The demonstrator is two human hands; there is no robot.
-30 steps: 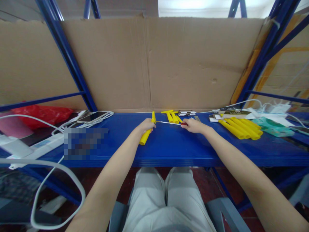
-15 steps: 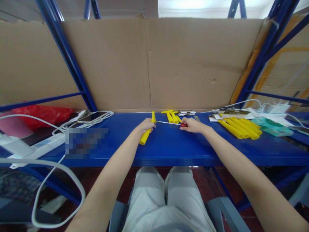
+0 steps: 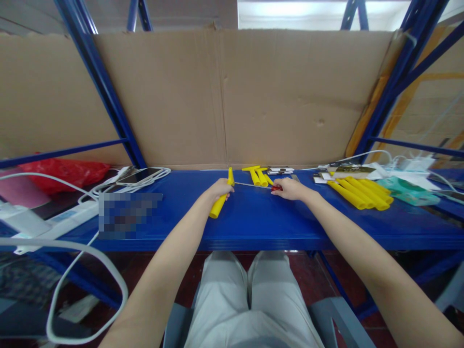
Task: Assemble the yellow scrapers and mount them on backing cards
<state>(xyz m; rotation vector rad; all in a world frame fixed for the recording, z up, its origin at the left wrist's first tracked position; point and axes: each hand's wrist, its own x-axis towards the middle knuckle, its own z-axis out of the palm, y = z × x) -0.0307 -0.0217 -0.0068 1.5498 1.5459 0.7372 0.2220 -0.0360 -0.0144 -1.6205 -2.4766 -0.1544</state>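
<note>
My left hand is closed round a yellow T-shaped plastic handle, its round end pointing down towards the table's front edge. Closed on the red grip of a screwdriver is my right hand. The thin metal shaft runs level to the left, and its tip meets the head of the yellow handle beside my left fingers. Whether the tip sits in a screw is too small to see. Just behind the shaft lie more yellow T-shaped handles. A small flat metal piece lies behind my right hand.
Several yellow tubular handles lie at the right beside a green plastic bag. Small white-and-black packs lie at the back. Cables, a phone and a power strip occupy the left. Cardboard walls the rear.
Both hands keep their grip and place. The screwdriver's red grip looks slightly turned in my right fingers; the view has shifted a touch.
</note>
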